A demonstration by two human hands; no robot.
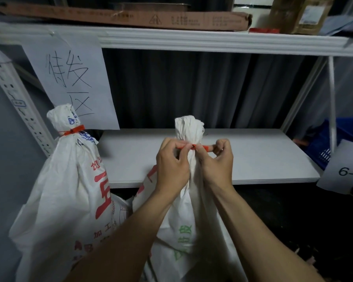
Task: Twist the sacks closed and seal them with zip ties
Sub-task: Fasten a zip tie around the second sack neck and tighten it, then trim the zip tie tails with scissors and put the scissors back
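Observation:
A white woven sack (189, 216) with green print stands in front of me, its neck twisted into a tight bunch. A red zip tie (194, 147) runs around that neck. My left hand (172, 161) pinches the tie's left end, and my right hand (218, 159) pinches its right end. To the left stands a second white sack (65, 190) with red and blue print, its neck bound by another red zip tie (72, 130).
A white shelf board (253, 155) lies behind the sacks, with a dark curtain at its back. A handwritten paper sign (73, 78) hangs at the upper left. A blue crate (334, 143) and a paper label (342, 169) sit at the right. Cardboard boxes (130, 17) lie on the top shelf.

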